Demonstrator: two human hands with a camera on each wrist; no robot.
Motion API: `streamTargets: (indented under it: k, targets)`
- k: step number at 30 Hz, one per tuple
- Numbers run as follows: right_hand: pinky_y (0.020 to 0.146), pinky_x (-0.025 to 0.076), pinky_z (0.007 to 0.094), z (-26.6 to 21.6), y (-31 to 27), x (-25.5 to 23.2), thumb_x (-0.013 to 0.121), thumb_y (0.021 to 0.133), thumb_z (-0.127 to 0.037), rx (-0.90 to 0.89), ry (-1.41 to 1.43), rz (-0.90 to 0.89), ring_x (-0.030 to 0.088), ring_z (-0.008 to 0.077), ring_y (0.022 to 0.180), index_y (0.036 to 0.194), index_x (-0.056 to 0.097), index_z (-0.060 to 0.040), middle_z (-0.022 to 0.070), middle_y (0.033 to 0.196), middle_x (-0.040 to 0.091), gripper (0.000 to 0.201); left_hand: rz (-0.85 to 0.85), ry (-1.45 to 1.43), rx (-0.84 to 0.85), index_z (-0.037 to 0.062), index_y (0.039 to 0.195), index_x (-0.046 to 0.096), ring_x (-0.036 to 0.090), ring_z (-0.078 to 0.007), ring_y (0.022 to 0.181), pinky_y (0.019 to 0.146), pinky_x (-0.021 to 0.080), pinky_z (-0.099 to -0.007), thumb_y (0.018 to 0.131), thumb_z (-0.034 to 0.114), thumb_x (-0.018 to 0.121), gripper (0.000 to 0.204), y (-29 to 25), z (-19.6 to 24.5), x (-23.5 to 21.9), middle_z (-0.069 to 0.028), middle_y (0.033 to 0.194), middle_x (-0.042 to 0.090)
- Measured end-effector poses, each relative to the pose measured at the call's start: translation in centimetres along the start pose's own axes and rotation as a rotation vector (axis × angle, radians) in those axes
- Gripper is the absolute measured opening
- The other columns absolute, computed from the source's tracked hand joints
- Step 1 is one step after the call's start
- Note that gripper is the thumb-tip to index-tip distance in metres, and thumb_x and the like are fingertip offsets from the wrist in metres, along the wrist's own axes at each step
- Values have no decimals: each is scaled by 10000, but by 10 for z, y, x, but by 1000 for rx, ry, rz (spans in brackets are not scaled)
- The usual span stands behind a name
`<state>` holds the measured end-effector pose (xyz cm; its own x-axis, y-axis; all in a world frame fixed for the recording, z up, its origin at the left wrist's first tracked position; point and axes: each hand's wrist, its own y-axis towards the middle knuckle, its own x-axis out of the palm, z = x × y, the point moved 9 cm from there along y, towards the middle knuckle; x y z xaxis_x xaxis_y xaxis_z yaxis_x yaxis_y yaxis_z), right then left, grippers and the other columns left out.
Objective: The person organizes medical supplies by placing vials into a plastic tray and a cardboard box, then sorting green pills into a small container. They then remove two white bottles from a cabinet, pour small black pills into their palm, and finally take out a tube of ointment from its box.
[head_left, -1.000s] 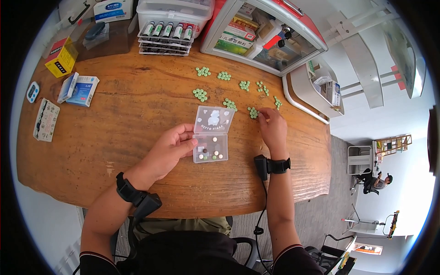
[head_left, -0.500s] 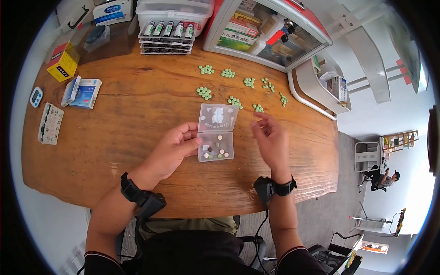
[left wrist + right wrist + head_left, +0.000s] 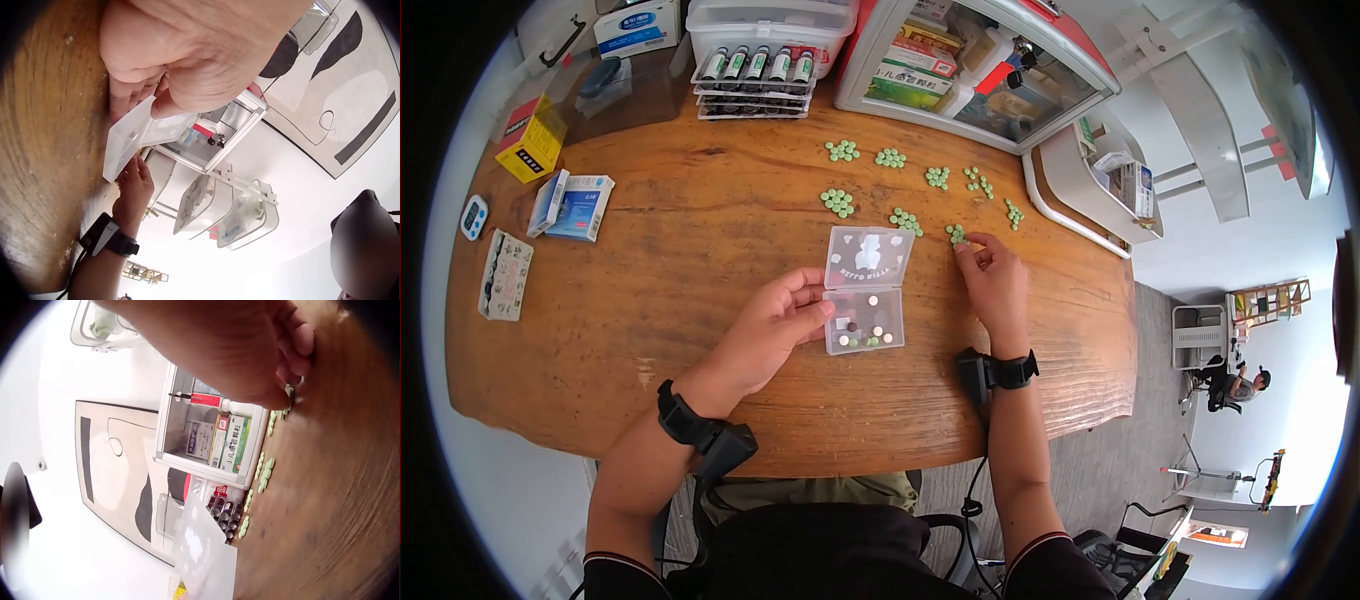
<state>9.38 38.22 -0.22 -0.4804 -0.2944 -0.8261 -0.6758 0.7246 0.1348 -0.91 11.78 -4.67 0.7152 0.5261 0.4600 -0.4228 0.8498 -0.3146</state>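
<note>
In the head view my left hand (image 3: 778, 318) grips the left edge of a clear pill box (image 3: 865, 346), thumb in front and fingers behind. Its lid (image 3: 866, 258), printed with white figures, stands open away from me. White, green and one dark pill (image 3: 852, 327) lie inside. To the right, my right hand (image 3: 997, 285) has thumb and fingertips together at the nearest pile of green pills (image 3: 955, 231). The right wrist view shows a green pill (image 3: 289, 391) at those fingertips, partly hidden by the thumb.
More green pill piles (image 3: 837, 203) lie beyond the box. Vial trays (image 3: 754, 84), a plastic bin (image 3: 775, 22) and a glass-fronted cabinet (image 3: 985, 70) line the back. Medicine boxes (image 3: 580, 208), a blister pack (image 3: 505, 276) and a timer (image 3: 473, 217) sit at left.
The right hand drew back from the pile toward the box, and a green pill dropped inside. Now that hand is at the pile again. The left hand keeps its grip on the box.
</note>
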Motion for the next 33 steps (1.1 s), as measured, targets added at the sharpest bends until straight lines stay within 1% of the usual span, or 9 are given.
streamTargets:
  k: [10, 20, 23, 25, 26, 28, 30, 32, 33]
  targets:
    - [711, 550, 375, -1, -5, -3, 741, 888, -164, -85, -8, -33, 702, 273, 763, 972, 753, -22, 150, 888, 702, 165, -2, 5, -3, 10, 1374, 505, 602, -164, 1186, 1040, 504, -348, 1053, 66, 516, 325, -1, 0, 0, -83, 1295, 604]
    - [714, 533, 386, -14, -9, -7, 679, 932, -122, -224, -101, 33, 697, 292, 819, 1002, 727, -15, 165, 903, 697, 137, -8, 4, 2, 18, 1369, 510, 599, -162, 1187, 1041, 501, -345, 1050, 66, 522, 323, -1, 0, 1, -79, 1299, 604]
    - [704, 527, 352, -36, -25, -17, 676, 945, -113, -185, 144, 62, 685, 265, 809, 1022, 721, -7, 151, 903, 698, 139, -9, -6, 17, 16, 1372, 508, 598, -164, 1190, 1039, 501, -344, 1048, 65, 524, 328, -1, 2, 0, -81, 1303, 604]
    - [688, 518, 320, -64, -47, -9, 671, 956, -104, -202, 393, -126, 668, 232, 778, 1030, 719, 4, 132, 901, 696, 140, -17, -17, 20, 15, 1375, 508, 596, -165, 1194, 1040, 501, -346, 1048, 66, 525, 331, -1, 0, 1, -82, 1304, 604]
    - [688, 518, 320, -75, -52, -14, 671, 956, -104, -195, 392, -123, 668, 232, 778, 1030, 719, 4, 132, 901, 696, 140, -18, -16, 16, 13, 1377, 506, 596, -168, 1197, 1041, 501, -348, 1047, 65, 523, 334, -1, -1, 1, -83, 1304, 604]
    - [685, 517, 305, -110, -66, -6, 677, 953, -95, -363, 421, -348, 658, 208, 772, 1047, 721, 5, 121, 903, 695, 144, -21, -11, 14, 10, 1379, 505, 595, -171, 1199, 1043, 500, -351, 1047, 64, 522, 337, 1, -1, 2, -84, 1303, 604]
    - [697, 524, 307, -97, -59, 0, 698, 938, -108, -336, 405, -336, 674, 206, 799, 1058, 726, -3, 128, 936, 705, 162, -1, -26, 22, -18, 1394, 494, 611, -160, 1154, 1016, 517, -331, 1040, 68, 539, 367, 1, -2, -2, -99, 1297, 609]
    - [710, 534, 333, -57, -39, -11, 715, 925, -151, -153, 248, -48, 696, 234, 833, 1063, 731, -12, 137, 978, 713, 196, -8, -32, 36, -17, 1393, 495, 611, -160, 1154, 1016, 517, -331, 1040, 66, 539, 366, 1, 0, -1, -99, 1295, 609]
    - [710, 534, 333, -45, -33, -8, 715, 925, -151, -156, 248, -52, 696, 234, 833, 1063, 731, -12, 137, 978, 713, 196, -23, -40, 45, -16, 1392, 497, 611, -160, 1154, 1017, 517, -331, 1039, 65, 538, 364, 0, 1, 1, -98, 1294, 609]
